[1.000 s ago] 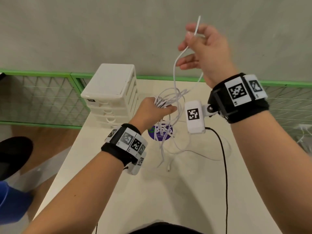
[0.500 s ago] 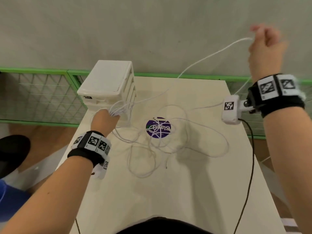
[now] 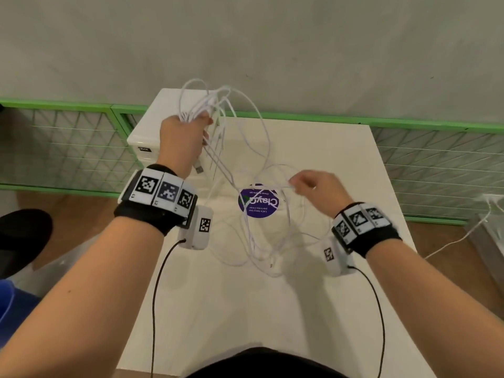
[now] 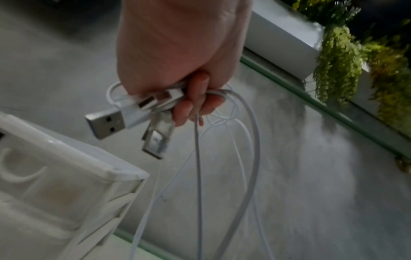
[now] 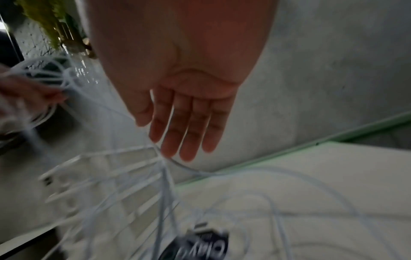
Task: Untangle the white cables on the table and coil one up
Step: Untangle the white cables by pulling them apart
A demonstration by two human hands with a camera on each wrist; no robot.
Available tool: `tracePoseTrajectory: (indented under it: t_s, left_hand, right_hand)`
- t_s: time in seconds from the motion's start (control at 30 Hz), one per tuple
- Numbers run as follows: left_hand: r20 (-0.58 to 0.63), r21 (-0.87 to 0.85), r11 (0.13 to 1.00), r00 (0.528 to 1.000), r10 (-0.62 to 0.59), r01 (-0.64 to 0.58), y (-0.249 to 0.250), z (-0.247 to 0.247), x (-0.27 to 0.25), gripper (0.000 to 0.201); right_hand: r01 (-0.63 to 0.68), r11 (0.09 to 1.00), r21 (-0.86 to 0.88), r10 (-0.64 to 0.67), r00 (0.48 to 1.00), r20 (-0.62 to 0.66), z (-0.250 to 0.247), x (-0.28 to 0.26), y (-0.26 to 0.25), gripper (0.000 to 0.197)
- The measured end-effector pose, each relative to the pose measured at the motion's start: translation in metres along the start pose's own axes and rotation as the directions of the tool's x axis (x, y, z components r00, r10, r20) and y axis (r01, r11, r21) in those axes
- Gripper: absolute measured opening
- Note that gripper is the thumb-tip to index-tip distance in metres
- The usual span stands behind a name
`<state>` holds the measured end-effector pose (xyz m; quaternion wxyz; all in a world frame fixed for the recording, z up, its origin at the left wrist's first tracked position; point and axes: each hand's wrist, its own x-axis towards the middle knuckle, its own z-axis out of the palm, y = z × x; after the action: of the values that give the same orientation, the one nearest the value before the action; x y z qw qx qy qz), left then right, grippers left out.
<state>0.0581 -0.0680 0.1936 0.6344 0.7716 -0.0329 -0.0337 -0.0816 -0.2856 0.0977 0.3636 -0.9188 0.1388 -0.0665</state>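
step: untangling, judged | white cables (image 3: 218, 110) bunched in raised left hand (image 3: 181, 137), loops trailing onto desk (image 3: 341, 165) | right hand (image 3: 316, 188) spread, fingers straight, strand touched | next: one strand to be isolated

It looks like an office or a lab corner set up for recording. A small white table (image 3: 341, 165) stands against a bare grey concrete wall (image 3: 272, 36). Green-framed wire mesh panels (image 3: 68, 148) run along the far side, left and right. A white plastic drawer unit (image 3: 141, 137) stands at the far left corner, and hanging green plants (image 4: 338, 58) show in the left wrist view
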Motion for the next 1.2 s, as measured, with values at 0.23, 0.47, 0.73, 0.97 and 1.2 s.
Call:
tracePoseTrajectory:
  t_s: [0.23, 0.47, 0.73, 0.97, 1.2]
  left_hand:
    - [-0.05, -0.163, 0.98, 0.993, 0.111, -0.117, 0.035, -0.003, 0.01, 0.014]
    - [-0.089, -0.179, 0.968, 0.983, 0.16, -0.174, 0.054, -0.013, 0.023, 0.01]
    - [-0.121, -0.136, 0.963, 0.969, 0.217, -0.233, 0.066, -0.015, 0.034, 0.02]
    - [-0.073, -0.059, 0.976, 0.976, 0.207, -0.211, 0.056, -0.028, 0.041, 0.019]
    - [0.171, -0.106, 0.967, 0.953, 0.248, -0.233, 0.059, -0.03, 0.027, 0.015]
  right_hand:
    - [-0.121, 0.971, -0.207, 0.205, 0.868, 0.452, 0.062, -0.04, 0.031, 0.053]
    - [0.001, 0.876, -0.483, 0.25, 0.855, 0.455, 0.07, -0.051, 0.075, 0.046]
    - [0.048, 0.844, -0.534, 0.235, 0.862, 0.449, 0.089, -0.036, 0.062, 0.056]
    - [-0.086, 0.687, -0.722, 0.51, 0.765, 0.394, 0.062, -0.04, 0.078, 0.016]
    - [-0.207, 0.951, -0.231, 0.214, 0.977, 0.003, 0.018, 0.012, 0.04, 0.031]
